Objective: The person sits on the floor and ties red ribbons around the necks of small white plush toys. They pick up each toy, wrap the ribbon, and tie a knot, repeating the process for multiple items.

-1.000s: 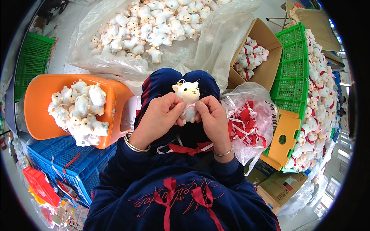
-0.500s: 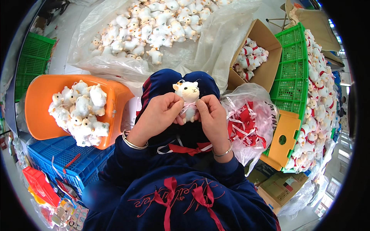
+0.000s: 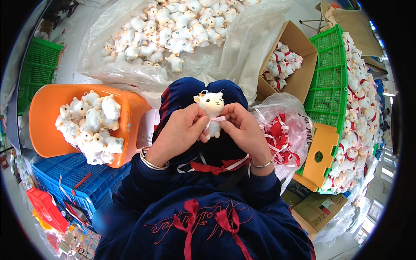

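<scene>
A small white plush sheep [image 3: 209,102] with a cream face is held upright over my lap, facing up at me. Round its neck lies a pale pink ribbon [image 3: 215,119]. My left hand [image 3: 184,130] is closed on the sheep's side, its thumb and finger pinched at the ribbon by the neck. On the other side my right hand [image 3: 243,128] pinches the ribbon's end between thumb and finger. Across my lap, below the hands, lie red and white ribbon strips [image 3: 210,167].
An orange stool [image 3: 43,125] at left bears several plush sheep, above a blue crate [image 3: 56,173]. Ahead, clear plastic sheeting [image 3: 240,56] carries a heap of them. At right stand a cardboard box [image 3: 303,65], a bag of ribbons [image 3: 281,134] and a green crate [image 3: 325,82].
My right hand has moved outward to the right, drawing the pink ribbon's end away from the sheep's neck. The left hand and the sheep have hardly moved.
</scene>
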Demonstrator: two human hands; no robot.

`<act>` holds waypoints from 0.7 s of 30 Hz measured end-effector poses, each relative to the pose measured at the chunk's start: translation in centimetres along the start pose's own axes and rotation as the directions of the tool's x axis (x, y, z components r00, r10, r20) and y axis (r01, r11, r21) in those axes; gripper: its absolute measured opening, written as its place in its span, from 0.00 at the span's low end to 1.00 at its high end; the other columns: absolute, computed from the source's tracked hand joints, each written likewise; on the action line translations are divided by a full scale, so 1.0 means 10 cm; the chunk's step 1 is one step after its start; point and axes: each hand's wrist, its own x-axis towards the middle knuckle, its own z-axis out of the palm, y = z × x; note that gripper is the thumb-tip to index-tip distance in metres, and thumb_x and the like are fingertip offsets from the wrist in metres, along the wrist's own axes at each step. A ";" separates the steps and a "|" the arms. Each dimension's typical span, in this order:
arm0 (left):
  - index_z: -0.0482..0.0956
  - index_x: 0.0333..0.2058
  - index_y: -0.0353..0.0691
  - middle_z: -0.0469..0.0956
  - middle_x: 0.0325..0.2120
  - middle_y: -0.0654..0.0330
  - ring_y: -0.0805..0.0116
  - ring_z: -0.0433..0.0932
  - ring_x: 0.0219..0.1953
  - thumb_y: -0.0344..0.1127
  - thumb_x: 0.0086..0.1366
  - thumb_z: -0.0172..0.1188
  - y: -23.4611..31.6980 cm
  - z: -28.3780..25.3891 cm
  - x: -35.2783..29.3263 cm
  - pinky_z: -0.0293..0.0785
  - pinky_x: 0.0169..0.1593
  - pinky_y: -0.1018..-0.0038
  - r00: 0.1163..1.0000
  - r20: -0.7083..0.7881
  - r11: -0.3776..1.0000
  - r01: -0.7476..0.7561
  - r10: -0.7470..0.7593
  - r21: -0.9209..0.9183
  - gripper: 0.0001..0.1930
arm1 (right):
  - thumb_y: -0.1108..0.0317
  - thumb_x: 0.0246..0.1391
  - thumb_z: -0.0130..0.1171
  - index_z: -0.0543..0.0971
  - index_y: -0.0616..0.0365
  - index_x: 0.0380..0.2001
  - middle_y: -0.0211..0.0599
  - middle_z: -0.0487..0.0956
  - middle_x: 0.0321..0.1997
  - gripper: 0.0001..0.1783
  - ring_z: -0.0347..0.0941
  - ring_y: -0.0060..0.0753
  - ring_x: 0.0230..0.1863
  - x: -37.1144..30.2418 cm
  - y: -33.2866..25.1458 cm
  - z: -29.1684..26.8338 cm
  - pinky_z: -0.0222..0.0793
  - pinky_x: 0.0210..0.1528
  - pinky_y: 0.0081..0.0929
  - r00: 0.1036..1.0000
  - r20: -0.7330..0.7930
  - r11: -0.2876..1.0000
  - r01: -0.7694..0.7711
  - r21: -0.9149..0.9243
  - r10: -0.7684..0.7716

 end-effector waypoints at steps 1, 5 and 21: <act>0.75 0.39 0.33 0.82 0.27 0.59 0.76 0.83 0.26 0.32 0.75 0.57 0.01 0.00 0.01 0.80 0.31 0.80 1.000 0.010 1.000 0.006 -0.006 -0.002 0.07 | 0.78 0.64 0.61 0.74 0.65 0.48 0.28 0.78 0.38 0.11 0.75 0.14 0.38 0.01 -0.01 -0.01 0.72 0.41 0.17 1.000 0.001 1.000 -0.018 0.009 0.018; 0.75 0.39 0.33 0.82 0.26 0.59 0.75 0.83 0.26 0.32 0.75 0.57 0.03 -0.04 0.04 0.80 0.30 0.80 0.999 0.028 1.000 0.016 -0.016 0.012 0.07 | 0.75 0.64 0.62 0.76 0.65 0.45 0.27 0.79 0.38 0.09 0.75 0.14 0.37 0.02 -0.03 -0.03 0.73 0.40 0.17 0.999 0.007 0.999 -0.049 -0.018 0.049; 0.74 0.39 0.33 0.82 0.25 0.59 0.76 0.83 0.25 0.32 0.76 0.57 0.07 -0.04 0.04 0.80 0.29 0.81 1.000 -0.005 0.998 -0.004 0.004 0.068 0.07 | 0.68 0.70 0.59 0.78 0.64 0.37 0.32 0.79 0.25 0.09 0.73 0.18 0.27 0.01 0.06 0.23 0.70 0.31 0.22 0.946 -0.282 0.973 0.103 -0.206 -0.160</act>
